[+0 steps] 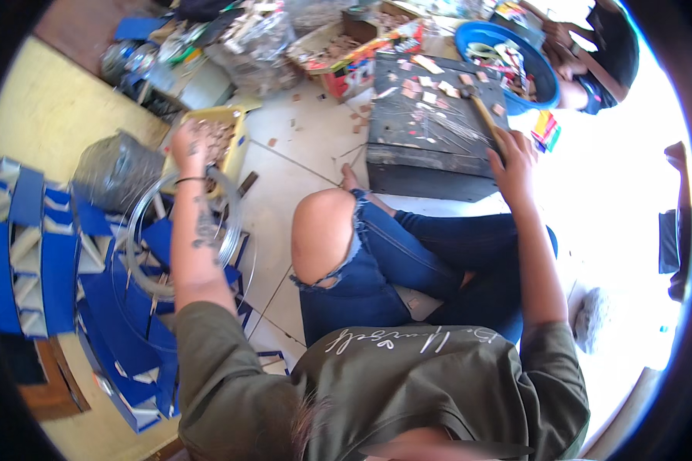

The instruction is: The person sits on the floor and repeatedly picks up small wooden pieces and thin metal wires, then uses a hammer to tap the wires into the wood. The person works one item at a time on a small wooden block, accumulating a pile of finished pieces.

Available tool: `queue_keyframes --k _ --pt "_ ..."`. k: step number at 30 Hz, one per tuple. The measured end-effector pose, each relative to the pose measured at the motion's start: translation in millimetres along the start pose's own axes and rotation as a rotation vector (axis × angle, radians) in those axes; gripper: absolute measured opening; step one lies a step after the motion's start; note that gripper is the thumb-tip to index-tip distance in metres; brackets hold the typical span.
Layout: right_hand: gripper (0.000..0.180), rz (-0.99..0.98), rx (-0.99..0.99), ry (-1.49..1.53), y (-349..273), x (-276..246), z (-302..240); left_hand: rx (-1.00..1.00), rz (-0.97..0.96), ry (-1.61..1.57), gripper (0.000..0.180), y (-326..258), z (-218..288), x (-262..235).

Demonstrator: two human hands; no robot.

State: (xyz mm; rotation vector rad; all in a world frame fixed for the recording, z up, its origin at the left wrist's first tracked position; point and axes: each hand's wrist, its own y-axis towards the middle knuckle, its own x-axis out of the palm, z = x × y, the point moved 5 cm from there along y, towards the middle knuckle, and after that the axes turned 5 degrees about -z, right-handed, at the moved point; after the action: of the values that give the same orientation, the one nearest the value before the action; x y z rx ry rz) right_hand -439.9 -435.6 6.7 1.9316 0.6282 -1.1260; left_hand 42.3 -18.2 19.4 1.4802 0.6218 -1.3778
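Observation:
My left hand (190, 147) reaches into a yellow tray (241, 146) of small brown square pieces (221, 140). Its fingers point down among the pieces, and I cannot make out whether they grip any. On the right, my right hand (518, 163) is closed round the wooden handle of a hammer (484, 115). The hammer's head end rests on a black box-like block (430, 178). Scattered over the block's top are thin wire lengths (457, 131) and several small brown and pale squares (429, 97).
A coil of clear wire (142, 269) lies under my left forearm, beside blue folded cardboard pieces (27, 253). A carton of brown pieces (338, 58) stands beyond. A blue basin (507, 34) sits far right, near another person (611, 54). Loose squares dot the tiled floor (284, 165).

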Motion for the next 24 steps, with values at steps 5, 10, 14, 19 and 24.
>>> queue_keyframes --k 5,10,14,19,24 --pt "0.027 -0.098 -0.055 -0.041 31.2 17.6 -13.8 0.123 0.249 -0.138 0.063 14.7 61.1 -17.9" --pt "0.009 -0.292 0.018 0.019 52.4 39.7 -15.4 0.569 0.223 -0.356 0.055 -7.2 209.9 -10.3" --pt "0.008 -0.12 -0.023 0.205 37.6 32.8 -18.6 0.879 0.059 -0.574 0.035 -35.3 338.8 1.6" --pt "0.006 -0.107 0.097 0.402 22.5 32.1 -13.0 1.044 -0.201 -0.623 0.031 -52.2 468.4 27.3" --pt "0.006 -0.159 0.062 0.42 23.6 28.4 -6.8 0.924 -0.309 -0.301 0.044 -46.8 541.9 70.2"
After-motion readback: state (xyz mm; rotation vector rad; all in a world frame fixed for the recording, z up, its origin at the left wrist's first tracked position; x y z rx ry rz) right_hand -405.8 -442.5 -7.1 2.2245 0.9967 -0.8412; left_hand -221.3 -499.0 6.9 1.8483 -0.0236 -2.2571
